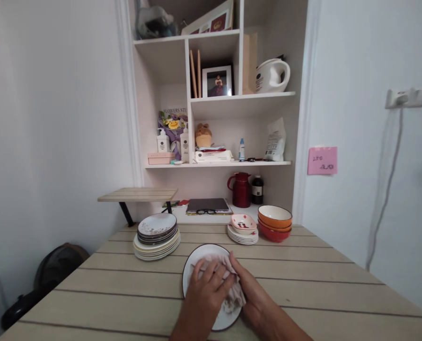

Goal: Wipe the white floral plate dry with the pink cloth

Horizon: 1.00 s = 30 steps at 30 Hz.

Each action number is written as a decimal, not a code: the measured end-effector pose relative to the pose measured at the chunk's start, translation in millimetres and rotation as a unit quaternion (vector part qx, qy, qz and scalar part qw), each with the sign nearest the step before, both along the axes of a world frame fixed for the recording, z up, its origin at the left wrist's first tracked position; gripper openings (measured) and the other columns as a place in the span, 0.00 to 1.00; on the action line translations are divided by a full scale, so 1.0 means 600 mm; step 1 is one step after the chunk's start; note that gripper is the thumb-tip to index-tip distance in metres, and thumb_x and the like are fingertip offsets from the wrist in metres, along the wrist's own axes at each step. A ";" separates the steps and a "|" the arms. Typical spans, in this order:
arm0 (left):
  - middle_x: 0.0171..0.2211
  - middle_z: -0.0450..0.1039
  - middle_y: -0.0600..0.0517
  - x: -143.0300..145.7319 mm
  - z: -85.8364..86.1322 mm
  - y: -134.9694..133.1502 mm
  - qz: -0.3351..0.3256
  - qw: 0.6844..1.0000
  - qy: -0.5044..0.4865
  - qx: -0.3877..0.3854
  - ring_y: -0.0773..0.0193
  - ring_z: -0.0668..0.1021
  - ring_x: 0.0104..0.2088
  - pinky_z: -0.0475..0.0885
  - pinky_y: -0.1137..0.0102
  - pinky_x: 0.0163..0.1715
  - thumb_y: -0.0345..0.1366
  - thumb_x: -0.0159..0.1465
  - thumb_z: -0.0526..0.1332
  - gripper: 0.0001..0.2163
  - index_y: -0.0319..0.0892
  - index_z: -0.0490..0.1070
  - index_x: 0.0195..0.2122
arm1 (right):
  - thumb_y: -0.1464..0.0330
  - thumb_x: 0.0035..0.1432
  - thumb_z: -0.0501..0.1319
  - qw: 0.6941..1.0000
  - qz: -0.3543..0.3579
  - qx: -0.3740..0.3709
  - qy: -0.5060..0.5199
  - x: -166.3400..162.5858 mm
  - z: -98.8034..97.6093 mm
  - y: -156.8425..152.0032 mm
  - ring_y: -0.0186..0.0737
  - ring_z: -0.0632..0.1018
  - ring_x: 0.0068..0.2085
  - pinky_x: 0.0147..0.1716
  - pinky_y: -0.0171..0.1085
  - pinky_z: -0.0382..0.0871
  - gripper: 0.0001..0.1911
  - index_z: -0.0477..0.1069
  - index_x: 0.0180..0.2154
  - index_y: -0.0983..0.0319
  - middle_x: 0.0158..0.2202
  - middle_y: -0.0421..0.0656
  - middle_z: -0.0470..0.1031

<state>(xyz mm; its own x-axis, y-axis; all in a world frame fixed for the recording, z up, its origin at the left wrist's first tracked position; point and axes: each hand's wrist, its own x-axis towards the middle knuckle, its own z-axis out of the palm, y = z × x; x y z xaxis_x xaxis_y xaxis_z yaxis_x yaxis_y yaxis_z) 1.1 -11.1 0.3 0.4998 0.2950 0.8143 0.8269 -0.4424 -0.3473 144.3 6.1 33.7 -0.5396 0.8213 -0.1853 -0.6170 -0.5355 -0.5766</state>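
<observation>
A white plate with a dark rim point(194, 265) lies on the wooden table near me. A pale crumpled cloth point(218, 265) rests on it. My left hand point(204, 290) lies flat on the cloth with its fingers stretched out, pressing it onto the plate. Along the plate's right edge, my right hand point(250, 291) touches both the cloth and the rim, fingers curled against them.
A stack of plates point(156, 235) stands at the back left of the table point(303, 284). Small saucers with a pink dish point(243, 228) and stacked orange and red bowls point(275, 222) stand at the back right. Shelves with a red jug point(240, 189) rise behind.
</observation>
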 end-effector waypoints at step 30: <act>0.62 0.65 0.54 0.003 0.019 -0.007 0.068 0.997 0.029 -0.016 0.61 0.63 0.63 0.56 0.57 0.63 0.30 0.67 0.51 0.21 0.48 0.63 0.61 | 0.53 0.58 0.60 0.998 -0.022 -0.006 0.058 -0.017 0.003 -0.004 0.46 0.82 0.42 0.47 0.42 0.73 0.29 0.73 0.49 0.72 0.37 0.54 0.83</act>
<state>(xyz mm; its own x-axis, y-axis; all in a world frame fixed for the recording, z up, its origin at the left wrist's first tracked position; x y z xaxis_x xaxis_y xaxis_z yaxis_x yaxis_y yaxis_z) 2.7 -15.3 11.7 0.4994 0.3886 0.7743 0.8590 -0.3384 -0.3842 134.2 3.5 35.7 -0.5212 0.8430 -0.1334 -0.7023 -0.5124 -0.4942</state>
